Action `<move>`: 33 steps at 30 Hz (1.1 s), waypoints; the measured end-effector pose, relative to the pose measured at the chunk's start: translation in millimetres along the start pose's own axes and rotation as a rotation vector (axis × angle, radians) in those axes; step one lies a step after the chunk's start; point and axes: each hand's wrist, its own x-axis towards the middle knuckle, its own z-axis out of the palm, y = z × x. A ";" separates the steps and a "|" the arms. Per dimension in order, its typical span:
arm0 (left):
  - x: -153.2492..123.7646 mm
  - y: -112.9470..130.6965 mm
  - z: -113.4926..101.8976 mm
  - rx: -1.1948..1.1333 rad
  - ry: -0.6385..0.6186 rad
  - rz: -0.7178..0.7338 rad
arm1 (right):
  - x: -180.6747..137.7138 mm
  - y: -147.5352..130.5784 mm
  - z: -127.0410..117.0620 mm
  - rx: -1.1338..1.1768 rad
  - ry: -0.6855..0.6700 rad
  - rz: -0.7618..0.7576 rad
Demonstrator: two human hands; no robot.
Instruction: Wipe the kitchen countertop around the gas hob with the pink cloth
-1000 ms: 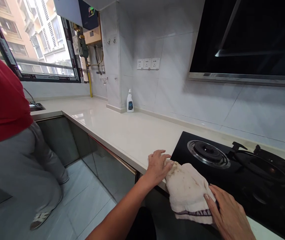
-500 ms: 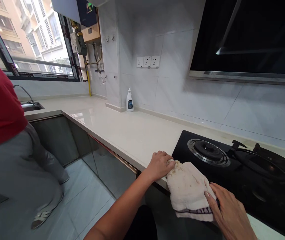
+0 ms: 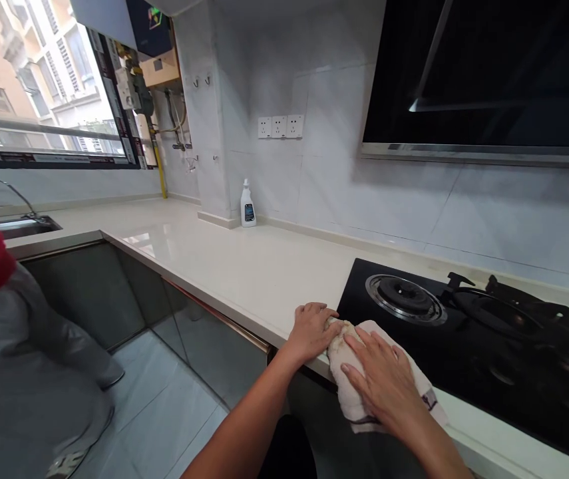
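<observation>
A white cloth point(image 3: 348, 394) with brownish stains and a dark patterned band lies folded over the front edge of the counter, at the near left corner of the black gas hob point(image 3: 416, 356). My left hand point(image 3: 311, 330) is closed on the cloth's left corner, thumb on top of it. Flat on top of the cloth rests my right hand point(image 3: 384, 376), its fingers stretched out and slightly apart. Part of the cloth is hidden under this hand. Just beyond the hands is the hob's round left burner point(image 3: 406, 298).
A white spray bottle point(image 3: 247, 205) stands against the wall on the pale counter point(image 3: 244, 266). Above the hob hangs a dark range hood point(image 3: 484, 80). A person in a red top and grey trousers point(image 3: 29, 359) stands at the left, near the sink point(image 3: 24, 228).
My right hand has moved left from the cloth's right edge onto its middle and now lies flat there. The left hand keeps its hold. My view has turned slightly right.
</observation>
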 end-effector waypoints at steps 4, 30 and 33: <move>0.3 -4.3 1.5 -0.039 0.016 0.009 | 8.0 -1.8 6.2 0.015 -0.099 0.013; 1.2 -2.0 -1.1 0.007 0.008 0.035 | 21.0 40.2 -11.0 0.098 -0.370 0.120; 1.8 -1.2 -2.3 0.007 -0.009 0.018 | 10.9 71.6 -20.3 0.134 -0.340 0.179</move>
